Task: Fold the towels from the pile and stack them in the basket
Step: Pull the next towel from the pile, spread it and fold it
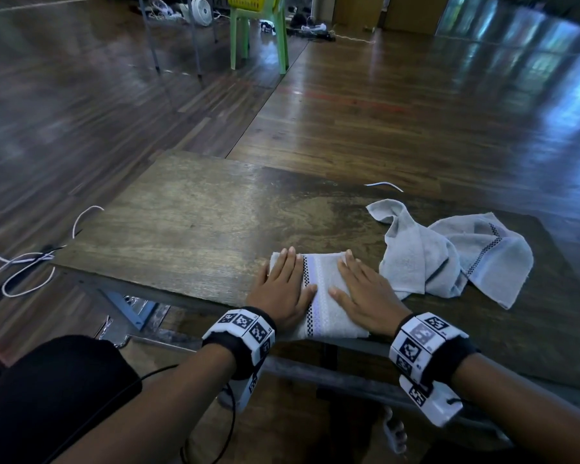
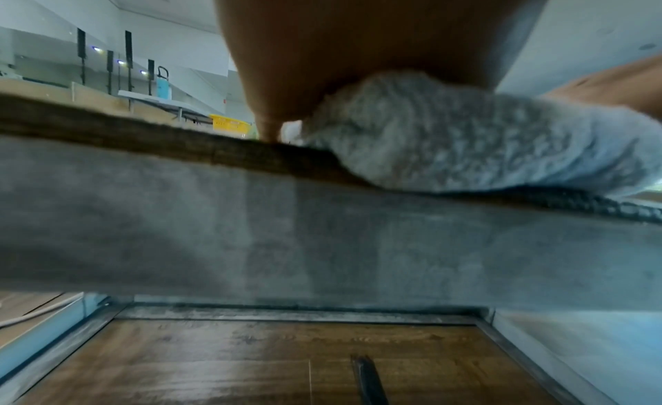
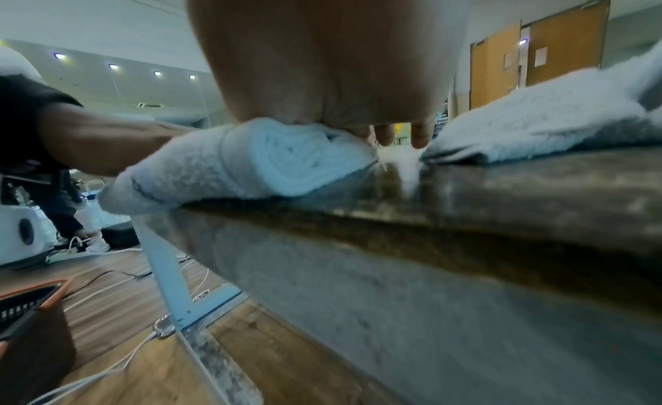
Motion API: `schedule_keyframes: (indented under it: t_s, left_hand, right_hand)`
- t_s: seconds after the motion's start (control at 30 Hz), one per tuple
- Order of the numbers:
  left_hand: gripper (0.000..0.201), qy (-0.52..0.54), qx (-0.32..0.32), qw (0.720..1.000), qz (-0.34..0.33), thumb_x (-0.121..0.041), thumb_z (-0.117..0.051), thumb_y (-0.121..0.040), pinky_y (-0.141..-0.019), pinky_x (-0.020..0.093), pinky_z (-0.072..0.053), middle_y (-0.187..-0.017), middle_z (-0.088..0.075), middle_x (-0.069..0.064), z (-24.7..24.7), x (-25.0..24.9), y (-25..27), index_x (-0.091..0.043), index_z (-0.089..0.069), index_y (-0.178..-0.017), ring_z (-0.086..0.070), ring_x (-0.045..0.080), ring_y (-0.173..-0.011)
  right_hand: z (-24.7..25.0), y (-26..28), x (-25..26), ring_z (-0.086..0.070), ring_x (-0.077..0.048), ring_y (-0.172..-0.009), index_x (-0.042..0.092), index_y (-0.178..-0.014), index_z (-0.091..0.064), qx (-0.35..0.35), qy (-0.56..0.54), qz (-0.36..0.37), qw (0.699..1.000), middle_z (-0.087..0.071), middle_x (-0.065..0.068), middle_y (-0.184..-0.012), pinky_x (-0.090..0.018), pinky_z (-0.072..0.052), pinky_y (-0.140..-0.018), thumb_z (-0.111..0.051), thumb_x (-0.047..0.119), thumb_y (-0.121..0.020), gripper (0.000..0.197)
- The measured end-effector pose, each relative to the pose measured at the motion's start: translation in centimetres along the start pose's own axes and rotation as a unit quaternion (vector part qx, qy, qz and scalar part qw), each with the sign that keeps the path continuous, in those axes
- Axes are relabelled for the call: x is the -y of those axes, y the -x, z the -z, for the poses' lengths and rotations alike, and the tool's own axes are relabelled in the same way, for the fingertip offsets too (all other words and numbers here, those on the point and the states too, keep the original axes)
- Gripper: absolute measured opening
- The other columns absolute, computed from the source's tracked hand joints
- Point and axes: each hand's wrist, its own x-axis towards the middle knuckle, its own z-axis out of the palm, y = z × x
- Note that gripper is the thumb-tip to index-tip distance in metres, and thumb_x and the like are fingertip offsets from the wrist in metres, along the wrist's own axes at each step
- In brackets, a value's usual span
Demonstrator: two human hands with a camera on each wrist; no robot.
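Left hand [image 1: 283,289] and right hand [image 1: 365,293] lie flat, fingers straight, pressing the folded towel [image 1: 325,296], gripping nothing.

On the desk [image 1: 188,209], a folded towel [image 1: 325,296] lies at the near edge under both hands; the left hand [image 1: 282,289] left of the right hand [image 1: 365,293]. A crumpled towel [image 1: 449,256] lies just right.

Folded towel [image 1: 329,306]: pale grey terry cloth, nubby loops, w/ smooth woven band. Loose towel [image 1: 449,259]: same fuzzy cloth. Worktop [image 1: 195,222]: worn wood, matt, blotchy; edge rough. Floor [image 1: 416,105]: glossy wood planks. Chair [image 1: 260,31]: green plastic, smooth.
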Motion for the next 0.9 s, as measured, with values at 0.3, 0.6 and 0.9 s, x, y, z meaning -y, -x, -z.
schedule_keyframes:
  t_s: [0.3, 0.6, 0.9]
  left_hand:
    - [0.061, 0.012, -0.021, 1.0, 0.007, -0.044, -0.013, -0.098, -0.117, 0.048, 0.008, -0.157, 0.013, -0.001, 0.0, 1.0, -0.5, -0.017, 0.005, -0.149, 0.015, 0.011, -0.144]
    - [0.038, 0.119, -0.123, 0.981, 0.09, -0.037, -0.032, -0.096, -0.097, 0.045, -0.04, -0.115, -0.061, 0.007, 3.2, 3.0, -1.0, -0.012, -0.058, -0.11, -0.054, 0.028, -0.11]
    - [0.049, 0.209, -0.006, 0.967, 0.146, -0.031, -0.055, -0.089, -0.046, 0.026, -0.026, -0.046, -0.035, 0.0, 4.7, 3.3, 0.0, -0.014, -0.037, -0.047, -0.035, 0.014, -0.044]
  right_hand:
    - [-0.7, -0.2, -0.4, 0.018, -0.015, -0.144, 0.019, -0.148, 0.011, -0.019, 0.036, 0.001, 0.999, 0.018, 0.004, -0.157, -0.044, 0.005, -0.118, -0.013, 0.05, -0.097, 0.064]
    - [1.8, 0.3, -2.4, -0.034, -0.016, -0.135, 0.022, -0.133, -0.047, -0.125, 0.01, -0.053, 0.991, -0.046, 0.003, -0.142, -0.042, -0.017, -0.108, -0.035, 0.046, -0.095, 0.046]
    - [3.0, 0.2, -1.6, -0.058, -0.016, -0.1, 0.028, -0.088, -0.073, -0.035, -0.123, -0.133, 0.983, -0.067, 0.011, -0.086, -0.046, -0.031, -0.101, -0.048, 0.052, -0.088, 0.035]
